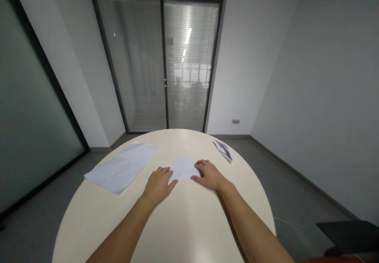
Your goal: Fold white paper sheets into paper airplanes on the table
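A small white piece of paper (182,167), apparently folded, lies flat on the table between my two hands. My left hand (159,183) rests on its left edge, thumb toward the near corner and fingers bent over the side. At the right edge my right hand (209,175) holds the paper, with its fingers curled and the thumb stretched along the near side. Parts of both side edges are hidden under my fingers. To the left lie larger creased white sheets (122,167). A folded paper piece (223,149) with darker faces sits near the table's far right edge.
The round cream table (177,223) fills the foreground. Beyond it stand glass panels with blinds (189,97) in dark frames. A frosted glass panel (32,109) is at left. A dark chair part (349,231) shows at the lower right.
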Motion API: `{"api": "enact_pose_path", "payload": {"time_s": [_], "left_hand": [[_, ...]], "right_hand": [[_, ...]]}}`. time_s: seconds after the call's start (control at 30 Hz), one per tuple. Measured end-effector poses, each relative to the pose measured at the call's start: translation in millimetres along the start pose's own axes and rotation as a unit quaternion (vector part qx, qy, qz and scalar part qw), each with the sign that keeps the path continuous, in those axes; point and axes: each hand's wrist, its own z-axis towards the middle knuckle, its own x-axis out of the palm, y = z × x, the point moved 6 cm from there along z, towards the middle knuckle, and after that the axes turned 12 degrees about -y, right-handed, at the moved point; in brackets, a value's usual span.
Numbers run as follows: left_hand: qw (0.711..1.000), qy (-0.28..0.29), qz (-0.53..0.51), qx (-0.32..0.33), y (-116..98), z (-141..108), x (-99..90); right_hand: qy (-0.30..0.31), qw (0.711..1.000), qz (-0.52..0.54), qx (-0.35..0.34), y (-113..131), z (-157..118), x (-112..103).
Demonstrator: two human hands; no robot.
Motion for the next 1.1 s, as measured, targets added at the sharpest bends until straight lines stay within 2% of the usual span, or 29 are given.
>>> {"api": "enact_pose_path", "payload": {"time_s": [0.3,0.77,1.1], "left_hand": [[1.000,0.010,0.002,-0.003,-0.3,0.5,-0.7],[1.000,-0.015,-0.005,0.007,2.1,-0.5,2.2],[1.000,-0.005,-0.002,0.001,2.9,1.3,-1.1]], "right_hand": [[-0.005,1.000,0.015,-0.011,-2.9,1.2,0.0],[-0.007,0.998,0.042,-0.036,-4.7,3.0,-2.4],[-0.007,0.998,0.060,0.004,-6.0,4.9,-3.3]]}}
